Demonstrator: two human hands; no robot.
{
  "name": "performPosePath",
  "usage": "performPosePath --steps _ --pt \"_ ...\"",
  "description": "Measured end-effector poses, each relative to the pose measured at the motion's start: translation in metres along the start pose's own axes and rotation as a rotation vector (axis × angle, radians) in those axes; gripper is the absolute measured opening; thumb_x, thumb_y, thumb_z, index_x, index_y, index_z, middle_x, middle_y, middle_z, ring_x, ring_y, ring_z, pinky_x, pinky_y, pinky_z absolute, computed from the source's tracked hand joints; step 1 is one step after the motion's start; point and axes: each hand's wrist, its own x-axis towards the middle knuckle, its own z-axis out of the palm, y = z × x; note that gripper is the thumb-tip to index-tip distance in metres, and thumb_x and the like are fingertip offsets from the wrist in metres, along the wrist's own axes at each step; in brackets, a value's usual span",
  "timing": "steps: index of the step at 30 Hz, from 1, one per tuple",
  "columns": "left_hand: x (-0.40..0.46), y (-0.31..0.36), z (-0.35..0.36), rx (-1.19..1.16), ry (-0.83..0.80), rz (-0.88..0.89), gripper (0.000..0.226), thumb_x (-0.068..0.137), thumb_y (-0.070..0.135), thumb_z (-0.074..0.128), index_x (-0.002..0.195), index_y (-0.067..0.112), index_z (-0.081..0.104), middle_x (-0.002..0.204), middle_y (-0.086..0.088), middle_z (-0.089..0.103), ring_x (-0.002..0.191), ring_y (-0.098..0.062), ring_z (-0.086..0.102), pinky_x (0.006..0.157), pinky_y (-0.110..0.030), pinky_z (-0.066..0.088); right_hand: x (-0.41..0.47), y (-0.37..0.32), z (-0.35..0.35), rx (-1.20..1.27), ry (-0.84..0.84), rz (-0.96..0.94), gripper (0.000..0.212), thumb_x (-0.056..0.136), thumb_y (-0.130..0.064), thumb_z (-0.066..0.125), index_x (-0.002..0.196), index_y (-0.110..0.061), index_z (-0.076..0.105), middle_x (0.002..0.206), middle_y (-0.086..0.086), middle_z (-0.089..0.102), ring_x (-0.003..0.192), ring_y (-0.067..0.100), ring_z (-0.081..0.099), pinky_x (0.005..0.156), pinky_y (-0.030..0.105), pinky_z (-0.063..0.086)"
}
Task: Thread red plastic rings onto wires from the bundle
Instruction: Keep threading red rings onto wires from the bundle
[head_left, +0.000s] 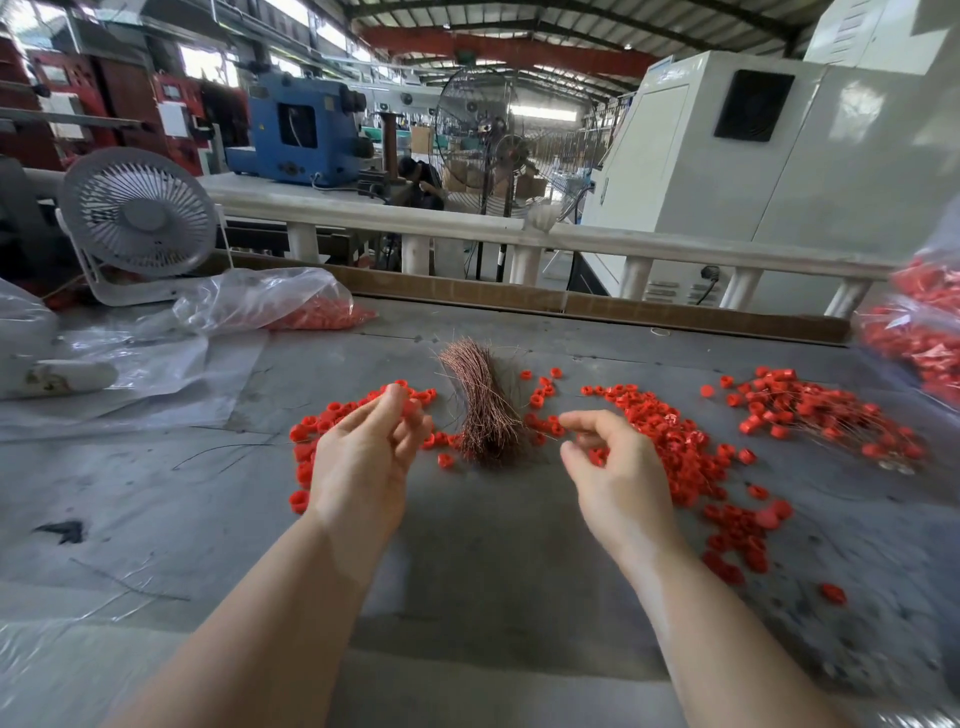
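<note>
A bundle of thin copper wires (483, 410) lies on the grey table (493, 545), fanned out at its far end. Loose red plastic rings lie in a pile on its left (322, 421) and a larger pile on its right (680, 447). My left hand (366, 457) hovers over the left pile, fingers curled, and seems to pinch a blurred red ring (412, 406) at its fingertips. My right hand (615, 473) hangs just right of the bundle, thumb and forefinger apart, with nothing plainly held. Further right lie rings threaded on wires (821, 410).
A clear bag of red rings (311, 312) and plastic sheeting lie at the back left, beside a white desk fan (137, 218). Another bag of rings (919, 332) sits at the right edge. A cardboard strip (571, 304) and a white rail (623, 244) border the table's far side.
</note>
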Motion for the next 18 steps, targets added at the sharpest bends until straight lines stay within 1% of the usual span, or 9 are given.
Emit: performPosePath --steps 2,4,6,8,10,11,13,15,18 --pt "-0.005 -0.006 0.001 0.220 -0.095 0.034 0.015 0.088 0.004 0.058 0.075 0.001 0.064 0.057 -0.003 0.059 0.050 -0.008 0.055 0.053 -0.017 0.053 -0.003 -0.003 0.002 -0.074 -0.069 -0.069 0.026 0.084 -0.003 0.060 0.105 -0.018 0.064 0.102 -0.005 0.060 0.098 0.016 0.054 0.089 0.030 0.042" --pt "-0.009 -0.013 0.003 0.465 -0.148 0.064 0.014 0.087 0.004 0.061 0.074 0.006 0.066 0.059 -0.004 0.060 0.051 -0.009 0.056 0.053 -0.020 0.054 -0.005 -0.004 0.003 -0.112 -0.149 -0.135 0.033 0.084 -0.002 0.059 0.113 -0.017 0.062 0.115 -0.004 0.059 0.109 0.014 0.052 0.097 0.032 0.039" --pt "-0.012 -0.019 0.004 0.671 -0.191 0.106 0.015 0.085 0.005 0.064 0.072 0.012 0.067 0.058 -0.002 0.061 0.050 -0.008 0.057 0.055 -0.024 0.056 -0.006 -0.005 0.004 -0.152 -0.215 -0.198 0.039 0.085 -0.002 0.059 0.120 -0.019 0.058 0.124 -0.006 0.055 0.118 0.011 0.047 0.103 0.028 0.034" --pt "-0.016 -0.022 0.005 0.812 -0.250 0.139 0.018 0.084 0.006 0.066 0.070 0.017 0.066 0.058 -0.002 0.062 0.050 -0.011 0.058 0.059 -0.029 0.057 -0.008 -0.005 0.006 -0.197 -0.262 -0.248 0.046 0.086 -0.003 0.057 0.127 -0.022 0.054 0.132 -0.007 0.049 0.126 0.009 0.040 0.108 0.020 0.025" --pt "-0.018 -0.023 0.005 0.900 -0.297 0.157 0.019 0.083 0.008 0.067 0.069 0.020 0.065 0.059 -0.002 0.063 0.049 -0.011 0.059 0.058 -0.029 0.056 -0.010 -0.004 0.008 -0.236 -0.321 -0.273 0.056 0.085 0.001 0.054 0.132 -0.028 0.048 0.139 -0.006 0.042 0.132 0.009 0.032 0.108 0.011 0.014" --pt "-0.019 -0.023 0.005 0.939 -0.312 0.168 0.019 0.083 0.009 0.067 0.069 0.021 0.065 0.059 -0.002 0.064 0.049 -0.010 0.059 0.058 -0.028 0.055 -0.011 -0.002 0.009 -0.253 -0.358 -0.272 0.061 0.084 0.002 0.052 0.135 -0.032 0.044 0.143 -0.006 0.038 0.135 0.009 0.028 0.107 0.009 0.010" --pt "-0.019 -0.024 0.005 0.998 -0.329 0.194 0.019 0.083 0.011 0.067 0.069 0.023 0.066 0.059 -0.002 0.065 0.050 -0.010 0.059 0.061 -0.030 0.055 -0.011 0.000 0.011 -0.279 -0.423 -0.262 0.067 0.085 0.004 0.047 0.138 -0.036 0.038 0.149 -0.006 0.029 0.138 0.009 0.022 0.106 0.010 0.006" --pt "-0.020 -0.024 0.005 1.012 -0.328 0.210 0.020 0.083 0.011 0.067 0.067 0.024 0.066 0.060 -0.003 0.065 0.053 -0.013 0.060 0.063 -0.033 0.055 -0.011 0.001 0.013 -0.307 -0.445 -0.271 0.065 0.088 0.003 0.044 0.141 -0.033 0.035 0.151 -0.008 0.025 0.138 0.008 0.020 0.107 0.011 0.005" --pt "-0.020 -0.024 0.004 1.008 -0.315 0.207 0.022 0.083 0.011 0.068 0.066 0.024 0.066 0.060 -0.002 0.065 0.054 -0.014 0.060 0.062 -0.031 0.055 -0.010 0.002 0.016 -0.281 -0.377 -0.288 0.054 0.091 0.003 0.043 0.140 -0.019 0.039 0.147 -0.005 0.035 0.136 0.008 0.028 0.107 0.008 0.009"
